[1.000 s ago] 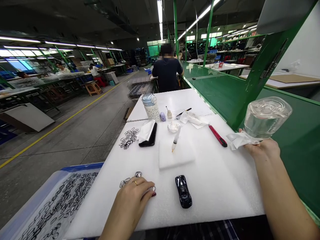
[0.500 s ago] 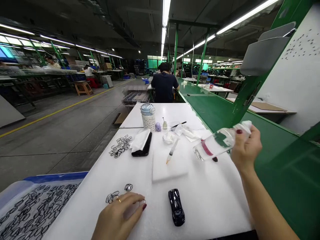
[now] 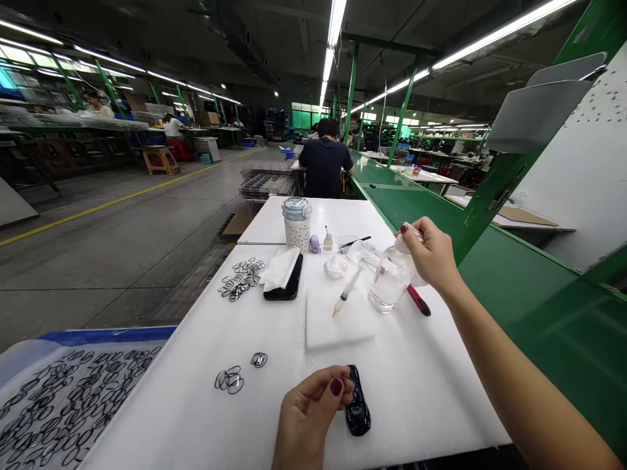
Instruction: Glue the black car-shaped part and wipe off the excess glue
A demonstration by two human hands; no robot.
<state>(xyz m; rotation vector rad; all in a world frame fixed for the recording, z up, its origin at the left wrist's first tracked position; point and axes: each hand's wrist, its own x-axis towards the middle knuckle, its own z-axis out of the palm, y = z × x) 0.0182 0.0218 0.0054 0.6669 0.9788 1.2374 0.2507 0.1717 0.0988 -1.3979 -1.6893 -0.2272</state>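
Fingers of our left hand (image 3: 313, 411) pinch the glossy black car (image 3: 356, 405) on the white surface (image 3: 431, 378); our right hand (image 3: 431, 254) grips the clear bottle (image 3: 389, 284) by its neck. Light, slippery, we judge.

Long fluorescent tubes (image 3: 336, 26) overhead lit the hall brightly and evenly. The white surface (image 3: 431, 365) glowed almost washed out, shadows under the hands faint and soft. Straight green posts bowed toward the edges, wide-lens stretch. Far benches went hazy; the near field was sharp, no motion blur.
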